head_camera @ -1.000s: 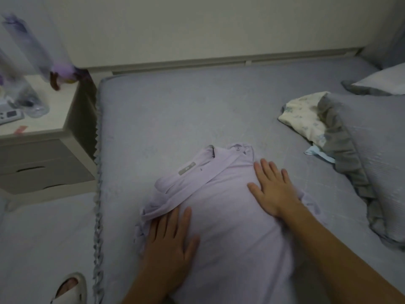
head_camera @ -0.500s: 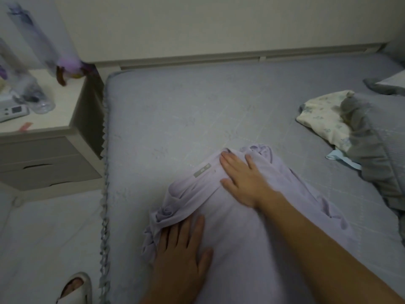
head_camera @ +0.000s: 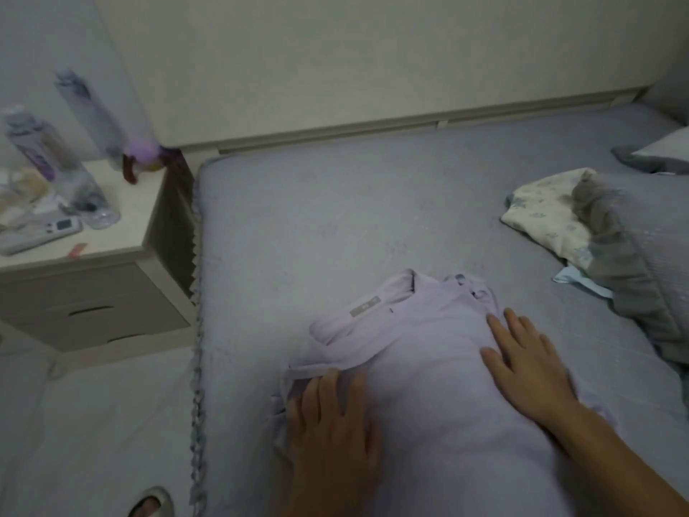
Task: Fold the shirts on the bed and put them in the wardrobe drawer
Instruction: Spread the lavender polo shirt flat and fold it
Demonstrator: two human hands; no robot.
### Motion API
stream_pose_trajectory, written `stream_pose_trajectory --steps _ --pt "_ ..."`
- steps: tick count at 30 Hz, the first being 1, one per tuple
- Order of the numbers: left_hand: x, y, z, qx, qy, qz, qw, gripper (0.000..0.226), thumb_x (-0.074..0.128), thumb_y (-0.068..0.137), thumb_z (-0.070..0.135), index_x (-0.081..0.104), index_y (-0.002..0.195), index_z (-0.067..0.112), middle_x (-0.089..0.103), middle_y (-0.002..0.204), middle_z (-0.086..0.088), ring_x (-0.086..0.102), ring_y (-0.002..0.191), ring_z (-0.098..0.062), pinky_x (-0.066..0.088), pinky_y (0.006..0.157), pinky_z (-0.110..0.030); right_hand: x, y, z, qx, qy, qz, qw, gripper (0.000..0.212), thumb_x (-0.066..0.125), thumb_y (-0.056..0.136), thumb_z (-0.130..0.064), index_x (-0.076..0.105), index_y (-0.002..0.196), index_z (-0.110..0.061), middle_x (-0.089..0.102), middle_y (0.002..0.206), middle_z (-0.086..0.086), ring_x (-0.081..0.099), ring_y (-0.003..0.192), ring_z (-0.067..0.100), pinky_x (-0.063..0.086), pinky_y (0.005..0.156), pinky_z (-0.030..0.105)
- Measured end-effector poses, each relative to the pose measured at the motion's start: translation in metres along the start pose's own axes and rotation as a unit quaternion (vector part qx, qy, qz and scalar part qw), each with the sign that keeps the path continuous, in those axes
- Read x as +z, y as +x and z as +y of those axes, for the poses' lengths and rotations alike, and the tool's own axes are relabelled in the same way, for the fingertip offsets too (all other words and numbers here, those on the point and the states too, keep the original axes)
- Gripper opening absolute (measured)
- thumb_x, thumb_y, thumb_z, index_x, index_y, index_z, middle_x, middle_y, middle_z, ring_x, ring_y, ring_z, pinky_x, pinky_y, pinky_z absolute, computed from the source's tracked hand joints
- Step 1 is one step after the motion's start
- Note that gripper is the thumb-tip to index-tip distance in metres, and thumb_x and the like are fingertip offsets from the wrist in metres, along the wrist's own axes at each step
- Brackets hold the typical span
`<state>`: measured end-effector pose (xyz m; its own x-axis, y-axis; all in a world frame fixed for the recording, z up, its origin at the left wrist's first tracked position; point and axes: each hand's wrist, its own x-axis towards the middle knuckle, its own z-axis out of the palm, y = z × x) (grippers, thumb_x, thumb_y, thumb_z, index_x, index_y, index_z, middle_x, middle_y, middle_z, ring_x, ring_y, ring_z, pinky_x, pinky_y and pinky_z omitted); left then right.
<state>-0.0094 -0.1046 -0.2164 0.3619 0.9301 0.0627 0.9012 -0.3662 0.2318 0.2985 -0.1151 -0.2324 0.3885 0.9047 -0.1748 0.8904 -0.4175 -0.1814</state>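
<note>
Hands (head_camera: 332, 423) (fingers straight) flat on shirt (head_camera: 428, 386)

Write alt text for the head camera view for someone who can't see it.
Both hands lie flat on a lilac shirt spread on a grey bed: the left hand on its bunched left edge, the right hand near the collar. A floral cloth and grey pillow lie right; a cluttered nightstand stands left.

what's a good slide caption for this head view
Both hands, left and right, press flat on a lilac shirt spread on the bed.
</note>
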Motion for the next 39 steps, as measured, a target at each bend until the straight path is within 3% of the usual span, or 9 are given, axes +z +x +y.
stream_pose_trajectory --steps 9,12,15,17,21,29,33,36,39 --pt "0.009 0.04 -0.033 0.1 0.085 -0.054 0.99 0.069 0.04 0.081 0.063 0.066 0.125 0.017 0.061 0.125 -0.019 0.06 0.107 -0.042 0.038 0.095 -0.054 0.014 -0.097 -0.039 0.173 0.014 -0.027 0.984 0.081 0.03 0.096 -0.056 -0.01 0.156 -0.019 -0.021 0.162 0.012 -0.016 0.149 0.033 -0.002 0.12 0.052" --pt "-0.003 0.051 -0.019 0.154 0.018 0.058 0.986 0.038 0.051 0.08 0.049 0.066 0.1 0.02 0.057 0.1 -0.008 0.058 0.088 -0.034 0.039 0.079 -0.043 0.008 -0.086 -0.079 0.055 0.056 0.06 0.995 0.082 0.038 0.09 -0.051 0.004 0.157 -0.019 -0.011 0.164 0.013 -0.011 0.151 0.034 -0.003 0.118 0.052" --pt "-0.007 0.061 0.007 0.146 -0.019 0.074 0.986 0.054 0.05 0.082 0.048 0.062 0.126 0.019 0.057 0.13 -0.016 0.054 0.116 -0.038 0.039 0.093 -0.046 0.009 -0.059 -0.117 -0.111 0.013 0.086 0.99 0.075 0.044 0.089 -0.049 0.027 0.155 -0.017 0.013 0.163 0.014 0.012 0.15 0.035 0.012 0.118 0.055" --pt "0.0 0.065 0.007 0.105 0.008 0.019 0.994 0.069 0.036 0.087 0.053 0.048 0.144 0.017 0.039 0.153 -0.018 0.038 0.139 -0.039 0.033 0.108 -0.053 0.014 -0.041 -0.116 -0.159 -0.047 0.048 0.985 0.071 0.033 0.097 -0.053 0.017 0.157 -0.019 0.003 0.164 0.01 0.003 0.152 0.031 0.0 0.12 0.052" --pt "0.024 0.058 -0.028 0.079 0.032 -0.062 0.994 0.075 0.017 0.091 0.063 0.027 0.154 0.022 0.01 0.161 -0.004 0.012 0.15 -0.029 0.009 0.12 -0.048 0.026 -0.015 -0.063 -0.151 -0.083 0.026 0.985 0.08 0.008 0.091 -0.066 -0.004 0.158 -0.022 -0.019 0.162 -0.002 -0.015 0.151 0.02 -0.019 0.118 0.041" --pt "0.026 0.07 -0.036 0.1 0.039 -0.076 0.991 0.079 0.013 0.087 0.066 0.014 0.156 0.027 0.0 0.163 -0.003 0.003 0.151 -0.027 0.004 0.12 -0.046 -0.001 0.001 0.008 0.054 -0.046 0.02 0.997 0.075 0.016 0.098 -0.057 -0.005 0.157 -0.016 -0.008 0.166 0.004 -0.008 0.152 0.023 -0.005 0.122 0.048" --pt "0.017 0.059 -0.025 0.081 0.016 -0.037 0.996 0.074 0.024 0.092 0.06 0.011 0.157 0.027 -0.001 0.165 -0.006 0.001 0.152 -0.027 0.007 0.12 -0.048 0.0 -0.023 -0.022 -0.038 -0.01 0.112 0.993 0.076 0.019 0.097 -0.058 -0.005 0.158 -0.019 -0.011 0.165 0.002 -0.012 0.152 0.02 -0.017 0.119 0.04" --pt "0.024 0.033 -0.035 0.061 0.019 -0.05 0.997 0.071 0.015 0.095 0.065 0.023 0.155 0.028 0.011 0.163 -0.008 0.017 0.149 -0.031 0.012 0.117 -0.05 0.022 -0.043 -0.018 -0.124 -0.04 0.06 0.99 0.075 0.012 0.095 -0.062 -0.011 0.155 -0.024 -0.018 0.162 -0.005 -0.012 0.152 0.017 -0.015 0.12 0.036" --pt "0.024 0.023 -0.046 0.048 0.038 -0.087 0.994 0.079 0.001 0.092 0.068 0.027 0.154 0.027 0.014 0.162 -0.008 0.02 0.149 -0.031 0.011 0.119 -0.049 0.024 -0.038 0.012 -0.034 -0.019 0.052 0.998 0.071 0.021 0.099 -0.053 -0.001 0.158 -0.02 -0.008 0.165 -0.002 -0.008 0.152 0.014 -0.005 0.122 0.042"
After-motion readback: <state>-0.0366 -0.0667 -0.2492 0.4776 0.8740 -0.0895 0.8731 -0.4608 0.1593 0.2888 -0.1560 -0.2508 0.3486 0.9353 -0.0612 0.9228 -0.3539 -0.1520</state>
